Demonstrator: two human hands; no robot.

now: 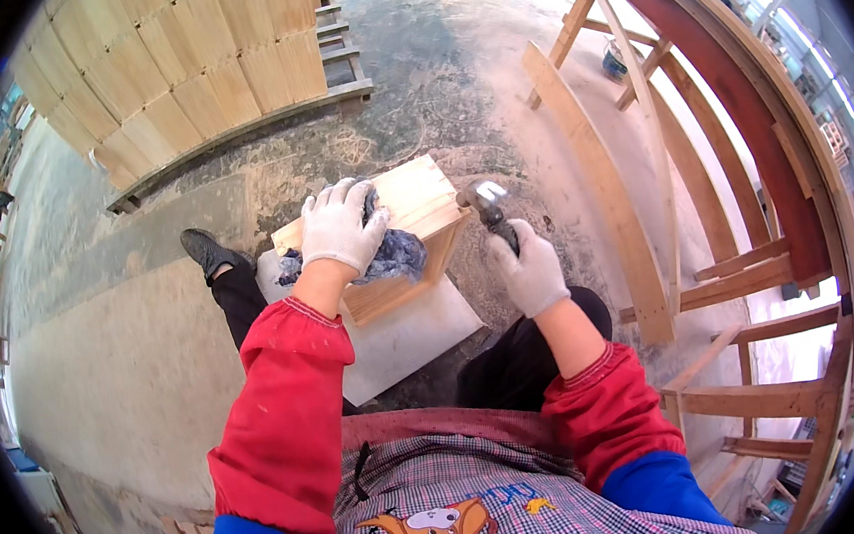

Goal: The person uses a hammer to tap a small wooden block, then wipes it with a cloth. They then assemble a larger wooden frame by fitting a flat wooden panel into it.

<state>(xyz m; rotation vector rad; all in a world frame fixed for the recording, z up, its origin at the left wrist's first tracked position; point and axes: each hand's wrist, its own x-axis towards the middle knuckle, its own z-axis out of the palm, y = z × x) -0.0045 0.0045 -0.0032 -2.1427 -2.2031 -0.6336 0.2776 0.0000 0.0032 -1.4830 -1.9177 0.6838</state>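
Wooden box (419,195) just above centre, hammer (487,202) at its R end

Key relation: box lies at approx 10 o'clock from the R hand (530,271), w/ the hammer head btwn them, right by the box's R-end corner; can't tell if metal touches wood. Box's long axis runs roughly from btwn 8 & 9 to btwn 2 & 3 o'clock. L hand (344,225) is nearer, resting on the box; R hand is off it, out at 4 o'clock from the box.

R hand: closed round the hammer's dark handle, head pointing approx 11. L hand: fingers spread over the box's top, a crumpled dark-blue cloth (396,257) bunched under & beside it.

Materials: box is pale, smooth, straight-grained wood, squared edges; cloth soft, creased, mottled; hammer head shiny metal; gloves whitish knit, smudged. Box sits on a flat whitish slab (418,340), smooth, straight-edged, on a stained grey floor (413,87).

Around: stacked pale wood blocks (182,80) at 11 o'clock on a slatted pallet (348,90); long curved-looking wooden frame (708,144) at 2 to 3, partly red-brown. Red sleeves (283,419), checked apron (444,477) at 6
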